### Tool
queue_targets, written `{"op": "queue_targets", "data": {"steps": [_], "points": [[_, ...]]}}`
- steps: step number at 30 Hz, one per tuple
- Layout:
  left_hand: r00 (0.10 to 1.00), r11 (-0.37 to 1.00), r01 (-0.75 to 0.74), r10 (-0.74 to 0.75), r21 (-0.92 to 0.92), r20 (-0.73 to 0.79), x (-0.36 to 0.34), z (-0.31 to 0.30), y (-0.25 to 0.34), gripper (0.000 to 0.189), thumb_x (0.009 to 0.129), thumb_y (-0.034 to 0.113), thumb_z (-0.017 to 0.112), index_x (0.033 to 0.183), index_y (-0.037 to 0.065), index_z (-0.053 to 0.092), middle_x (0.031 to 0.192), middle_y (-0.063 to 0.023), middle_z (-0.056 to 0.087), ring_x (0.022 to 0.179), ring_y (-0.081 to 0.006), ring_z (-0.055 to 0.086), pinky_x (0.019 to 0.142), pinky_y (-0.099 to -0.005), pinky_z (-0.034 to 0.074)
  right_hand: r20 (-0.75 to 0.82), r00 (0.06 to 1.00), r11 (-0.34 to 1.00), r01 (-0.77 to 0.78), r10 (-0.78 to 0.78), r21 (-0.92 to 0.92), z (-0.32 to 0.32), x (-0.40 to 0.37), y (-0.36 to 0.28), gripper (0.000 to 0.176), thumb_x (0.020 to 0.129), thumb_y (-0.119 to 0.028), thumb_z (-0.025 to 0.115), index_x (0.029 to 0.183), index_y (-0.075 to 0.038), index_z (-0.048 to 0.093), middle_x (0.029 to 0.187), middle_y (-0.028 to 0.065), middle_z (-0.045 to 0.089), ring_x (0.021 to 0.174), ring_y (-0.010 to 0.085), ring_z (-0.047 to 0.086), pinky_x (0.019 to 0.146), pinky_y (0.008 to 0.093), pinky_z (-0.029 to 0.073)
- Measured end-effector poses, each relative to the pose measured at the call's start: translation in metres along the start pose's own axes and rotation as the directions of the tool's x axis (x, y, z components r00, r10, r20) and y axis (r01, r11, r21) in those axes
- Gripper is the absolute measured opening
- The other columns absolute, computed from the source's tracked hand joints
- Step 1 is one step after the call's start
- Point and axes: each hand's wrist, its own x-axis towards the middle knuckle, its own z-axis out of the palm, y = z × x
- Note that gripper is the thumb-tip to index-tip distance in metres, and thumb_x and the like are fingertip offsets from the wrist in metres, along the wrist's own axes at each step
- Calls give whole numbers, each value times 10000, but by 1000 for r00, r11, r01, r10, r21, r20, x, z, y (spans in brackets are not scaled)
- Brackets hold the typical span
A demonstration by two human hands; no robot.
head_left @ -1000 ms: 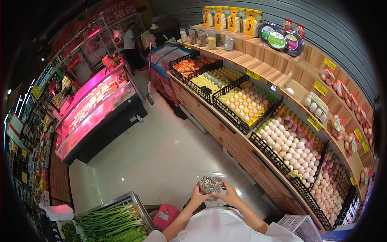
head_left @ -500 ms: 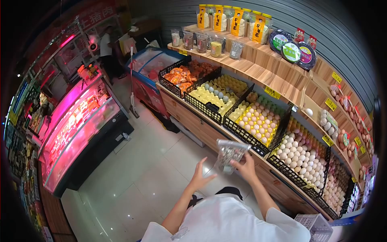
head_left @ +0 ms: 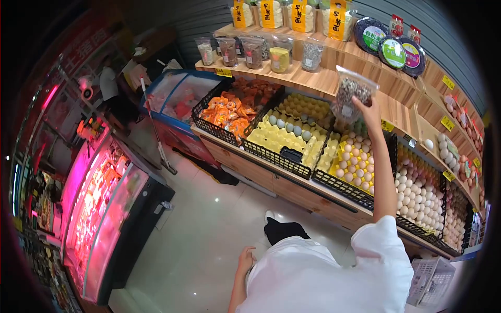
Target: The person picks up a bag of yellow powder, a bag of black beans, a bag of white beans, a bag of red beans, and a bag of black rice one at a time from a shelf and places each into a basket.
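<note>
My right hand (head_left: 368, 107) grips a clear zip bag of dark, speckled grains (head_left: 350, 92) by its right side. The bag is upright in front of the lower wooden shelf (head_left: 326, 78), above the egg crates. To its left on that shelf stands a similar bag of grey grains (head_left: 312, 55), beside a bag of yellow grains (head_left: 281, 58). My left hand (head_left: 247, 259) hangs low beside my body over the floor, its fingers loosely curled, touching no product.
Black crates hold eggs (head_left: 412, 194) and orange packets (head_left: 227, 113). Jars with orange labels (head_left: 299, 15) and round packs (head_left: 392, 52) stand higher up. A lit meat display (head_left: 96, 208), a blue freezer (head_left: 172, 117), a mop (head_left: 151, 122) and a person (head_left: 109, 86) are at left.
My right hand has raised the bag from waist height to the shelf. My left hand has dropped down and back beside my body. The view has moved closer to the shelves.
</note>
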Motion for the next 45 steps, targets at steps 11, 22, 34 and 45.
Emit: {"op": "queue_targets", "data": {"steps": [11,22,34,45], "points": [[981,904,194,-185,382,-60,135,-162,-58,199,853,99,536,1033,59,611,808,-105,648,664,-157,595,615,-281,486,-119,992,992,-53,39,-116,131,145,80,602,684,-412,776,1065,19,598,931,128,660,854,219,631,770,317,483],[967,876,68,-176,477,184,290,-235,-73,194,850,101,548,1028,61,615,809,-92,641,646,-151,591,592,-281,486,-111,994,1000,-21,22,11,214,152,52,586,735,-282,770,1152,54,533,1075,163,599,991,220,596,866,321,466],[807,797,112,-421,593,414,529,-330,22,240,882,208,536,1057,68,620,791,-46,611,635,-147,582,500,-309,471,-644,759,763,-471,96,-442,256,-205,-20,294,779,-110,648,1032,-3,542,994,135,555,966,261,528,884,348,405],[405,566,-552,-460,612,790,513,-186,43,444,911,378,455,1150,23,575,968,-170,602,872,-299,568,788,-390,447,-149,-134,-187,-879,980,-439,344,-602,47,656,826,-594,457,1307,-151,507,1359,141,459,1274,320,404,1074,438,275]]}}
